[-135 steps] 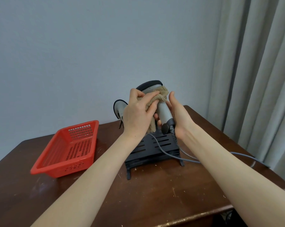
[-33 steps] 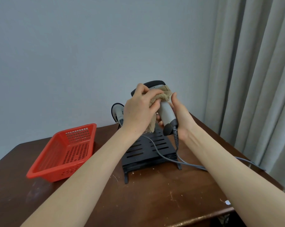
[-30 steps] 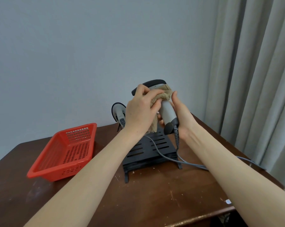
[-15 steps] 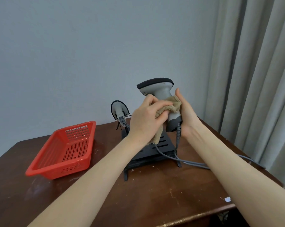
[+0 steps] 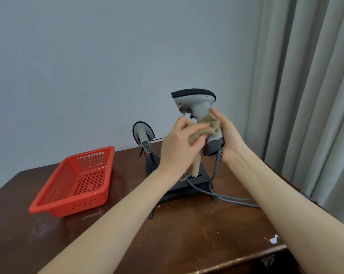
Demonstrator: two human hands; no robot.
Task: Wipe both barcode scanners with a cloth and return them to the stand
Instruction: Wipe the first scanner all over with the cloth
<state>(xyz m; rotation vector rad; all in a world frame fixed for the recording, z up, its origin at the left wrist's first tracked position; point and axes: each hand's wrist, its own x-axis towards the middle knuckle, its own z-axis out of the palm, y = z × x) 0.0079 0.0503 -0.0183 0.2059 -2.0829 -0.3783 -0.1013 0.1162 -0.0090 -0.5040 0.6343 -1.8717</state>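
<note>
Left hand (image 5: 177,147) presses cloth (image 5: 199,133) against scanner (image 5: 197,101) (right hand (image 5: 229,139) holds its handle).

Looks like a spare room or small back office, not a shop floor: scuffed dark wooden table (image 5: 187,234) against a bare grey wall (image 5: 88,56), long grey curtains (image 5: 305,95) on the right, red plastic basket (image 5: 72,206) at the left, a corded barcode scanner (image 5: 142,131) parked on a black stand (image 5: 177,192)
</note>
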